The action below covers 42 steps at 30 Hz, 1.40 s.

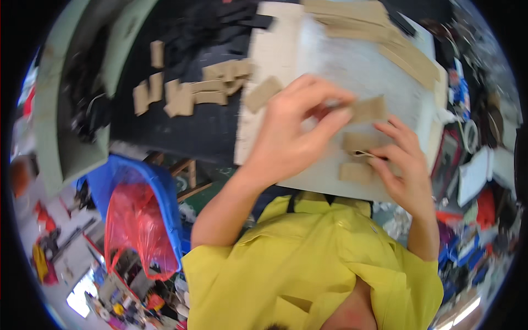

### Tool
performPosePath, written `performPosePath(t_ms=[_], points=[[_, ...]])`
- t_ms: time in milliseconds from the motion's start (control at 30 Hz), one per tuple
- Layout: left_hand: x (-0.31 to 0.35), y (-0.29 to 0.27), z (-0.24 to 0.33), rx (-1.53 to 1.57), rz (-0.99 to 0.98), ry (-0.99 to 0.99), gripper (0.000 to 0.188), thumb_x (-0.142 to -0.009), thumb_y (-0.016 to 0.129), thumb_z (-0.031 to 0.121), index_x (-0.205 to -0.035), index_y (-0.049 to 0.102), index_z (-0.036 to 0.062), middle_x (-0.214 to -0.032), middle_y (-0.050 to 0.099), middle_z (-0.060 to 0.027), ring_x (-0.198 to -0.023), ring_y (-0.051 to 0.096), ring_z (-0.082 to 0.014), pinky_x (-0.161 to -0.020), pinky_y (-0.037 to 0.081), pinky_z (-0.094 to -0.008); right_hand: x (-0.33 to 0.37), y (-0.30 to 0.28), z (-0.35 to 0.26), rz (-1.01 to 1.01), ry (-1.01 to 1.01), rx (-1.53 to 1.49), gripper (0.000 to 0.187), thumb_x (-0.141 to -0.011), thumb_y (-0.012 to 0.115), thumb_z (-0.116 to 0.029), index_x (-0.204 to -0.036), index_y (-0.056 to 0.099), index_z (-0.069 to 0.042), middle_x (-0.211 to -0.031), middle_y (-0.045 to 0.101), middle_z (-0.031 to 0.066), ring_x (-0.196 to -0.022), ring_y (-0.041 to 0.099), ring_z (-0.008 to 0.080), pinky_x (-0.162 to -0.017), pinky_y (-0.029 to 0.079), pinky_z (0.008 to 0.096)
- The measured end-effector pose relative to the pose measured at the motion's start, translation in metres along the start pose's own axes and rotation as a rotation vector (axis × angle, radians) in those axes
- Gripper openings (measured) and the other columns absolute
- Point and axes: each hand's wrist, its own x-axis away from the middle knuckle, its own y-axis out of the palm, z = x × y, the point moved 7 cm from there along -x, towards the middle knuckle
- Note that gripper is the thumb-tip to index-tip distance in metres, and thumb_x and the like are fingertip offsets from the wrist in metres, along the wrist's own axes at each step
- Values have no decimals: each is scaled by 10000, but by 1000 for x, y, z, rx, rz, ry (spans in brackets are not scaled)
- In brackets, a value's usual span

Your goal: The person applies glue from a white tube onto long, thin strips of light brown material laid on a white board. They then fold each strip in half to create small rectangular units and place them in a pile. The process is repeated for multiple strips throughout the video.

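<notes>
My left hand (300, 126) reaches over the pale work board (313, 165), thumb and forefinger pinched at the left edge of a small tan fabric piece (369, 110). Just below, my right hand (406, 159) grips a second tan fabric piece (356, 142) between its fingers; this piece looks folded, with its edges parted near the fingertips. Nearer to me a third tan piece (355, 172) lies flat on the board, close to the right thumb. Another tan piece (263, 94) rests at the board's left side, behind the left wrist.
Several loose tan pieces (180, 100) and a heap of black fabric pieces (220, 30) lie on the dark table (181, 135). Long tan strips (352, 16) are stacked at the board's far edge. Lower left stands a blue bin (113, 173) with a red plastic bag (140, 220).
</notes>
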Motion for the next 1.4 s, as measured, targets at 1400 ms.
performPosePath(t_ms=[1400], points=[[99, -301, -71, -1291, 914, -111, 578, -836, 791, 322, -1349, 610, 127, -1313, 600, -113, -1214, 536, -316, -1001, 398, -450, -322, 210, -180, 88, -927, 361, 247, -791, 676, -26, -1034, 702, -65, -1069, 691, 47, -1129, 590, 258, -981, 435, 404]])
